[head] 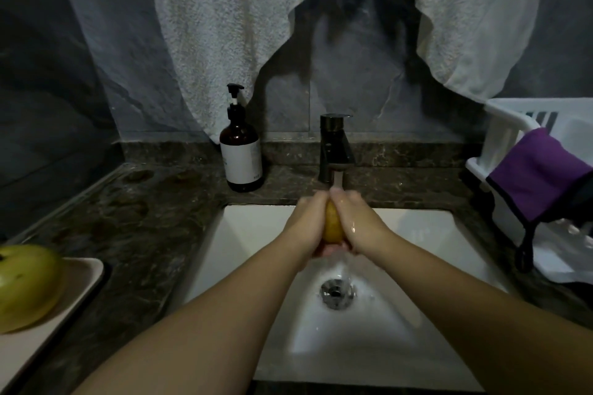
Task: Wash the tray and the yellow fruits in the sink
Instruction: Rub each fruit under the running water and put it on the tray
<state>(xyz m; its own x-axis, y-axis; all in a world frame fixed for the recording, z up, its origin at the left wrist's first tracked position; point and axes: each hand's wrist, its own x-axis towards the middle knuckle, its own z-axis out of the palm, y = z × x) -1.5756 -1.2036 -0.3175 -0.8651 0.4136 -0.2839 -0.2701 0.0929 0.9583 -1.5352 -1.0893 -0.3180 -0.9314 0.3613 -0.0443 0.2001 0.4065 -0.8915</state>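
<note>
Over the white sink (pixel 244 234), the left hand (pixel 306 221) and right hand (pixel 354 221) clasp one yellow fruit (pixel 333 224) between them, fingers curled round it, its long axis running away from the person, under the faucet (pixel 335 147) stream. Another fruit (pixel 25 285) waits on the tray (pixel 86 276), left on the desk (pixel 144 218), nearer the left hand.

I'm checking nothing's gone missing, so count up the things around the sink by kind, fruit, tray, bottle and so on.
Yellow fruits: 2, one held between the left hand and right hand under the tap, one on the tray
Trays: 1
Pump bottles: 1
Taps: 1
White racks: 1
Purple cloths: 1
Total: 7
</note>
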